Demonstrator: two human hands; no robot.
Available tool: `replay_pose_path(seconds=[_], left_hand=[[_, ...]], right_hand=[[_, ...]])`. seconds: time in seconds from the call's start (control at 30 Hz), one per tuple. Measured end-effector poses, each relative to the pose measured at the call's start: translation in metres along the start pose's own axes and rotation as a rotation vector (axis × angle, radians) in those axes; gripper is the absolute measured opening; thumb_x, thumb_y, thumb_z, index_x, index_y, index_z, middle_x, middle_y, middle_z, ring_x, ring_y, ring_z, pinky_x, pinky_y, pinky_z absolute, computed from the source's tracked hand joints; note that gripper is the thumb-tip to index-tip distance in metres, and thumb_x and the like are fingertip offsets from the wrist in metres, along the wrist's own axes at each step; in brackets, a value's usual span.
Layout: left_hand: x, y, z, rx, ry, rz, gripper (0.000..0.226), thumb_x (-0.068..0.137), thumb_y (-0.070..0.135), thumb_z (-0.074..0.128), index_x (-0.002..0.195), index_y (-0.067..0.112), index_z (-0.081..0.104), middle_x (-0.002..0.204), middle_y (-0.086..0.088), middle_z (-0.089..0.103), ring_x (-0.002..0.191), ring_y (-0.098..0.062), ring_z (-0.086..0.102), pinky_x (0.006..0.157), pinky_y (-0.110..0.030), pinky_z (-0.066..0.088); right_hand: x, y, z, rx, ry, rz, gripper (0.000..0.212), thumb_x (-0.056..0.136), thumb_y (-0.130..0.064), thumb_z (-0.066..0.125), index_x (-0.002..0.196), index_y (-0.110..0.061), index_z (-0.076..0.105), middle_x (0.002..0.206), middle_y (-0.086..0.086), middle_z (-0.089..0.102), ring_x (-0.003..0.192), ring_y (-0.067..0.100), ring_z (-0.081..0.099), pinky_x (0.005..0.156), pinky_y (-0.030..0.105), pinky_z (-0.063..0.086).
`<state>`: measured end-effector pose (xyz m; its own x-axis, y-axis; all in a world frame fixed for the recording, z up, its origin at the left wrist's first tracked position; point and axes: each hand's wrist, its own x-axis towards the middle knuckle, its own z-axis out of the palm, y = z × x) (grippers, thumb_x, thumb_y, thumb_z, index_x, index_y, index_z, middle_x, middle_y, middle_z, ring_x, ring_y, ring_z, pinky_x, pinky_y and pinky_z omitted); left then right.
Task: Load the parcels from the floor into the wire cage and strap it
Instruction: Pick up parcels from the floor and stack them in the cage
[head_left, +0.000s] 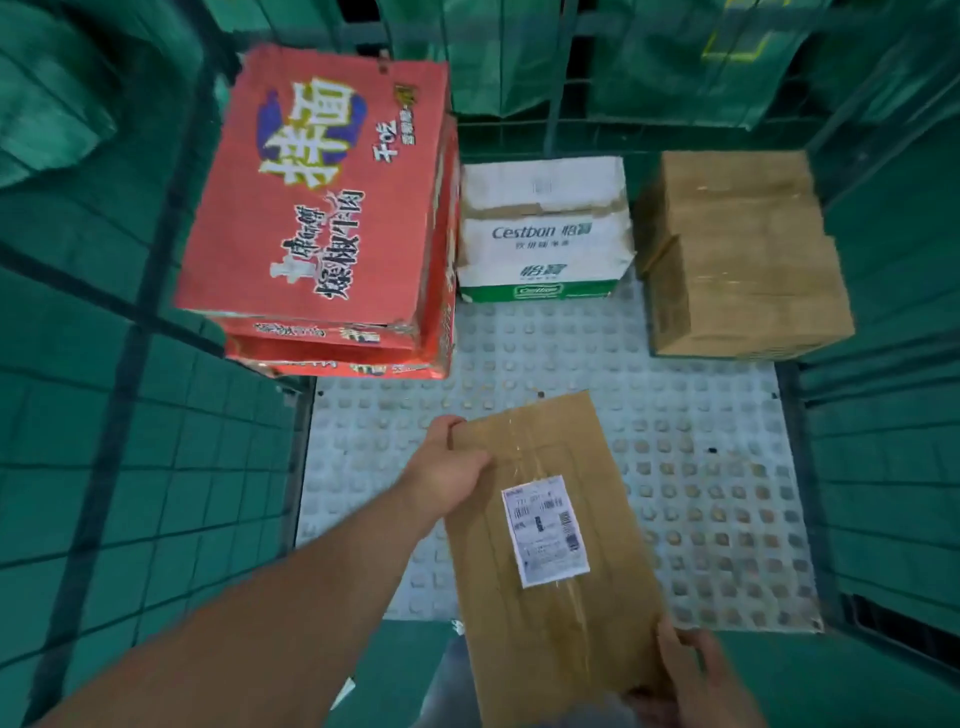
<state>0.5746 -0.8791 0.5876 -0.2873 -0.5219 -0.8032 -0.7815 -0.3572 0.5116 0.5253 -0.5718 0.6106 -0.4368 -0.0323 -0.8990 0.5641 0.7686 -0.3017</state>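
Over the front of the wire cage (130, 467): flat brown parcel (587, 623) held in both hands, long axis running front to back, above the white studded floor panel (701, 467). Can't tell if it touches the panel.

Left hand (447, 478) clamps the parcel's far-left corner, thumb on top, fingers curled under the edge. Right hand (685, 675) grips the near-right corner, fingers wrapped round the edge, partly cut off by the frame.

White shipping label (545, 530) on the parcel's top face under clear tape: barcodes and print lines, too blurred to read.

Already inside, along the back:
- Back left, against the mesh: stack of red cartons (322, 192), top one skewed. Big "拌面" in white and yellow on a purple patch, more Chinese print below it.
- Back middle, just beside the red stack: white carton (543, 228) with a green base, printed "Cestbon" on top and again on the front; top flaps torn and taped.
- Back right: plain brown cartons (743, 254), stacked and taped, no print readable.
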Motion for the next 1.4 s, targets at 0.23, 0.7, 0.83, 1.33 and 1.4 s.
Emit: replay_pose_path(seconds=[0.23, 0.7, 0.83, 1.33, 1.4], left_hand=[[0.14, 0.052, 0.028, 0.011, 0.124, 0.182, 0.07, 0.094, 0.021, 0.065, 0.155, 0.035, 0.034, 0.116, 0.009, 0.06, 0.08, -0.001, 0.055, 0.066, -0.016, 0.045], [0.258, -0.074, 0.054, -0.075, 0.22, -0.098, 0.057, 0.091, 0.068, 0.057, 0.137, 0.035, 0.048, 0.112, 0.003, 0.07, 0.094, -0.02, 0.07, 0.088, -0.039, 0.057], [0.259, -0.078, 0.05, -0.005, 0.213, -0.11, 0.038, 0.094, 0.069, 0.052, 0.101, 0.032, 0.06, 0.099, 0.006, 0.07, 0.094, -0.023, 0.072, 0.089, -0.041, 0.058], [0.145, -0.103, 0.048, -0.54, 0.038, -0.439, 0.039, 0.107, 0.033, 0.049, 0.141, 0.016, 0.052, 0.125, -0.002, 0.059, 0.109, -0.022, 0.061, 0.101, -0.038, 0.049], [0.094, -0.126, 0.057, -0.532, -0.031, -0.508, 0.026, 0.107, 0.031, 0.049, 0.127, 0.017, 0.057, 0.11, -0.002, 0.064, 0.092, -0.019, 0.062, 0.084, -0.033, 0.05]], right_hand=[[0.135, -0.062, 0.042, 0.187, 0.002, -0.005, 0.019, 0.105, -0.037, 0.05, 0.102, -0.018, 0.05, 0.087, 0.026, 0.073, 0.058, 0.035, 0.073, 0.058, 0.039, 0.059], [0.329, -0.147, 0.128, 0.212, -0.059, 0.007, 0.047, 0.109, -0.05, 0.031, 0.153, -0.036, 0.037, 0.133, 0.001, 0.059, 0.092, 0.029, 0.072, 0.095, 0.045, 0.052], [0.337, -0.158, 0.131, 0.229, -0.045, 0.046, 0.05, 0.108, -0.053, 0.03, 0.15, -0.028, 0.043, 0.147, 0.0, 0.055, 0.086, 0.024, 0.075, 0.086, 0.04, 0.058], [0.261, -0.171, 0.106, -0.223, -0.197, 0.072, 0.068, 0.1, -0.069, 0.04, 0.158, -0.034, 0.031, 0.152, 0.008, 0.05, 0.113, 0.034, 0.064, 0.092, 0.046, 0.056], [0.214, -0.149, 0.1, -0.346, -0.238, 0.091, 0.061, 0.104, -0.061, 0.041, 0.154, -0.026, 0.04, 0.132, 0.005, 0.068, 0.103, 0.027, 0.069, 0.089, 0.042, 0.056]])
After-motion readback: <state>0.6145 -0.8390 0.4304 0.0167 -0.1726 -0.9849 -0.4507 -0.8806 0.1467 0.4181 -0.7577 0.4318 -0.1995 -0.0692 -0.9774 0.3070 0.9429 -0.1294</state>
